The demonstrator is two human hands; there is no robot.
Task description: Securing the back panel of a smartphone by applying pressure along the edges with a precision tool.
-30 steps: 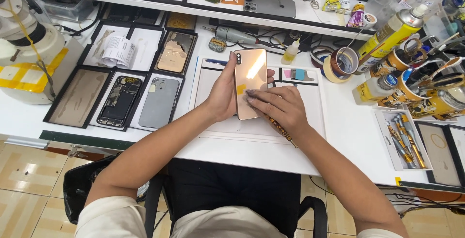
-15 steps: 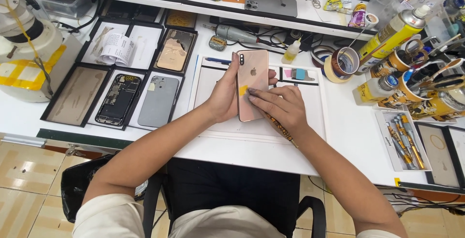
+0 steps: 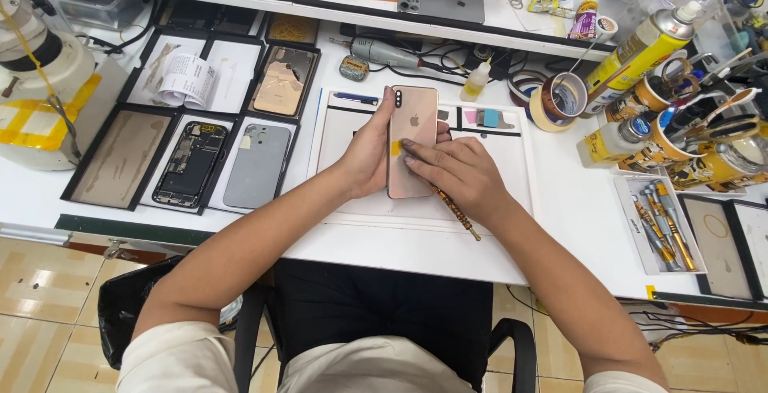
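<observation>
Fingers (image 3: 424, 155) of the right hand (image 3: 456, 179) are pressing down flat on the back of a gold phone (image 3: 412, 133), their tips lying near a small yellow sticker (image 3: 395, 147) on its left edge, while a thin patterned tool (image 3: 458, 213) is lying tucked under the palm and poking out toward the person. The left hand (image 3: 370, 153) is cupping the phone from the other side, its fingers curled narrowly around the left edge and its thumb running up along that edge toward the camera corner. Both hands are gripping the same thing, so neither is free. The phone is standing with its long axis pointing away from the person, camera end farthest, and is hovering just over a white work mat (image 3: 344, 125) at the middle of the bench (image 3: 576, 217). It is lying directly between the two hands, the right coming in from the right and over the top, the left supporting beneath. Further left, black trays (image 3: 120, 161) are holding an opened phone chassis (image 3: 190, 163) and a grey back cover (image 3: 256, 165); to the right, tape rolls (image 3: 556, 99) and a yellow spray can (image 3: 640, 49) are crowding the bench edge.
</observation>
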